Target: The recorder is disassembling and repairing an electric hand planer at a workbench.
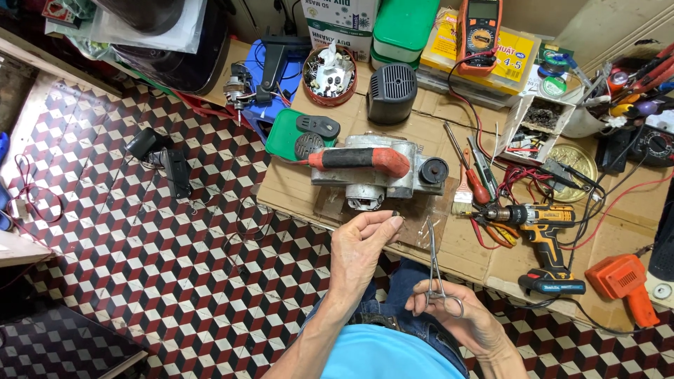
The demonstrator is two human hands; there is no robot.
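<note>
We see the left hand (361, 242) raised, its fingertips pinched narrowly on a small dark part (395, 214) too small to identify. The right hand (456, 312) sits lower and nearer the body, fingers through the ring handles of slim metal forceps (433, 263), closed around them. The forceps' long axis runs almost straight away from us, tips ending just right of the pinched part; whether the tips are together we cannot tell. The part thus lies up and left of the right hand, and the left hand is the nearer to it. Just beyond both hands rests a grey electric planer (372, 172) with an orange-red handle, on flattened cardboard (288, 189). A yellow cordless drill (540, 224) lies to the right. Below spreads a red, black and white cube-patterned tile floor (140, 245).
</note>
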